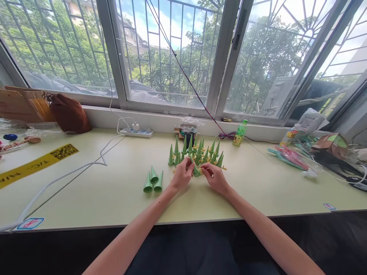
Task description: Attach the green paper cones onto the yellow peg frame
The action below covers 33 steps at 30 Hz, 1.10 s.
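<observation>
My left hand is closed in a pinch on a green cone, which stands tilted with its wide base low over the table. Just to the right, my right hand has thumb and index finger pressed together beside that cone; a small yellowish bit shows near the fingertips, too small to name. Behind both hands stands a cluster of green cones, several with small yellow pieces sticking out at their bases. Three plain green cones lean together to the left of my left hand, with hollow bases facing me.
At the back are a power strip with a white cable, a small dark box and a green-capped bottle. A brown pouch lies far left. Plastic bags and another bottle are on the right. Windows rise behind the table.
</observation>
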Motion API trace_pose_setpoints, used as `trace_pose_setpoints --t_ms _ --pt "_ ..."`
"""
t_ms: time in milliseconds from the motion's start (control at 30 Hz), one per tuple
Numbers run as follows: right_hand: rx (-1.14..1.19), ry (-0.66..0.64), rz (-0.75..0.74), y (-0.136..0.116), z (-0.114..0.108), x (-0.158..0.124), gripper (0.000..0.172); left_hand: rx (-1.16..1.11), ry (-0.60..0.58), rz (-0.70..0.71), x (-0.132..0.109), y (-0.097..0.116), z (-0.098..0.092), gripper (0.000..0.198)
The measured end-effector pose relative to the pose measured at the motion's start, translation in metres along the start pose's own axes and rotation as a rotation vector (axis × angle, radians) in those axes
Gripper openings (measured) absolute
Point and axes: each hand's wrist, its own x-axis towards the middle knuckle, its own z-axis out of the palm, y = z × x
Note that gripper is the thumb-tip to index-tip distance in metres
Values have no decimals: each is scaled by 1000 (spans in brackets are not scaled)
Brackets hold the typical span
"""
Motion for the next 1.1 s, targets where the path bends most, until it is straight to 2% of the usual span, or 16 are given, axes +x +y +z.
trace_pose_setpoints --t_ms 333,833,967,1100 --pt "-48 -23 -27 1 0 1 23 179 -49 91 -3 1 -1 15" --pt "-16 -56 35 2 -1 1 21 308 -87 272 -7 -2 -1 12" --pt "1 -42 58 3 -1 1 22 298 -106 335 -6 -2 -2 17" --pt "6 5 71 5 0 2 21 291 -71 334 -5 0 -1 18"
